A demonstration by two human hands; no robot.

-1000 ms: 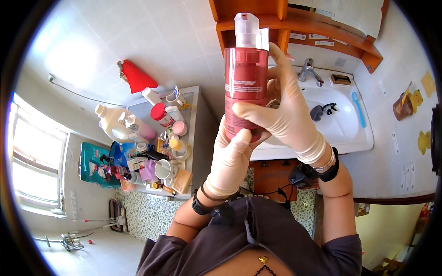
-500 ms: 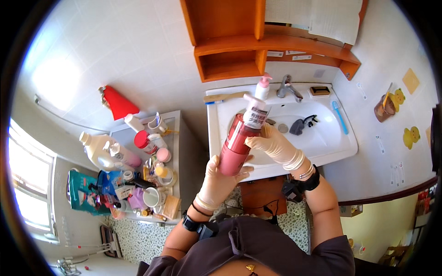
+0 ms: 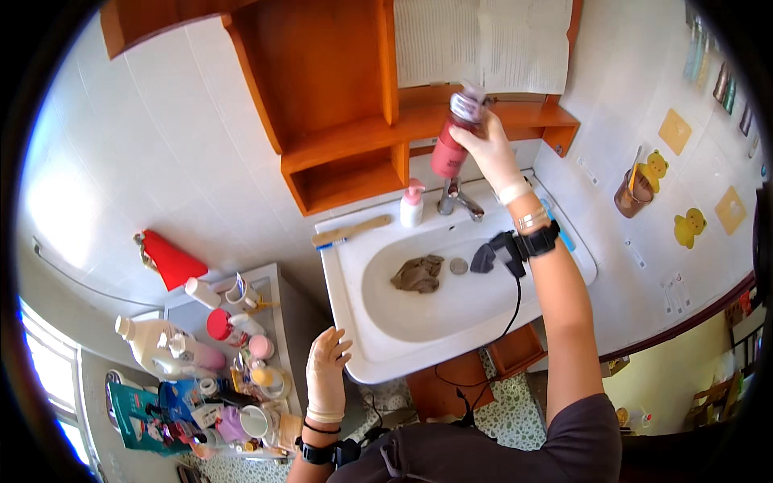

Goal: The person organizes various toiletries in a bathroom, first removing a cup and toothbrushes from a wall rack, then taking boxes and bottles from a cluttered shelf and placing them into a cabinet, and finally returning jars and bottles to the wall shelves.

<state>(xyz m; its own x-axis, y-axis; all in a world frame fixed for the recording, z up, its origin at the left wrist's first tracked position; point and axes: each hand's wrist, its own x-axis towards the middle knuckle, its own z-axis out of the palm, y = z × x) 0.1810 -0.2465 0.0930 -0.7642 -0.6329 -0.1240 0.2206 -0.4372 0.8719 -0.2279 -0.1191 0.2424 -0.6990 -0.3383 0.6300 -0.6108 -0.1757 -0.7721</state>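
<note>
My right hand (image 3: 489, 153), in a pale glove, is closed around a red-pink bottle (image 3: 448, 151) with a clear upper part. It holds the bottle up, slightly tilted, in front of the orange wooden shelf (image 3: 523, 117) and above the faucet (image 3: 452, 200). Gloved as well, my left hand (image 3: 326, 374) hangs near the front left edge of the white washbasin (image 3: 348, 342), empty, with its fingers apart. In the bowl lie a crumpled brown cloth (image 3: 418, 274) and a dark grey piece of cloth (image 3: 483, 258), the latter partly behind my right wrist.
A pink-topped pump bottle (image 3: 412, 205) and a wooden-handled brush (image 3: 352, 232) rest on the basin's back rim. To the left, a grey cabinet (image 3: 288, 299) is crowded with bottles, cups and jars. A brown cup (image 3: 634, 195) hangs on the right wall.
My right hand has carried the bottle up and away toward the shelf. My left hand has let go of it and dropped to the left. The view has shifted, uncovering the brown cloth.
</note>
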